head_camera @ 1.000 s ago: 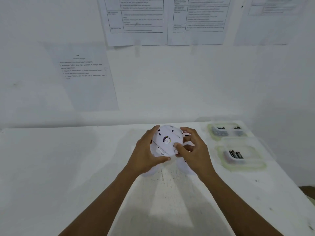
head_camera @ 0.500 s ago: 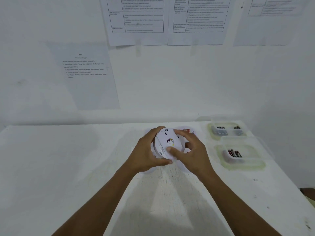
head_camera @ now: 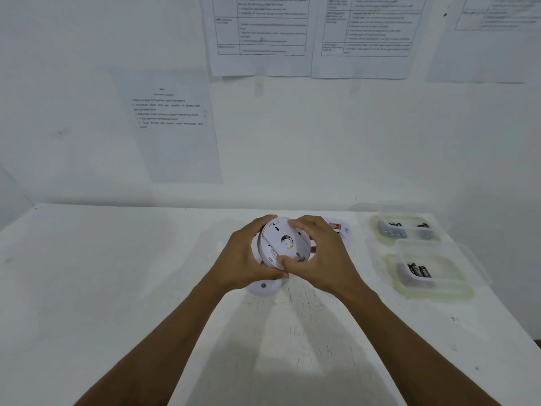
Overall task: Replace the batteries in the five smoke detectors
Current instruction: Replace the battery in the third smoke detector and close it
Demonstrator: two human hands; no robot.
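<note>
I hold a round white smoke detector (head_camera: 282, 243) above the table, its back plate tilted toward me with a small coloured sticker at the centre. My left hand (head_camera: 246, 259) wraps its left rim; my right hand (head_camera: 322, 256) grips its right rim, thumb pressed on the lower edge. Under my hands another white detector (head_camera: 263, 287) lies on the table. A third detector (head_camera: 341, 230), with a red label, lies just behind my right hand. Dark batteries (head_camera: 418, 271) lie in the nearer clear tub.
Two clear plastic tubs stand at the right of the white table (head_camera: 117, 273): the near tub (head_camera: 439, 291) and the far tub (head_camera: 377, 227), which holds more batteries. Printed sheets (head_camera: 172, 127) hang on the white wall. The table's right edge runs close beyond the tubs.
The detector's back plate has turned in my hands, its sticker shifting to the right. My right hand has closed further over the right rim. The view has drifted slightly.
</note>
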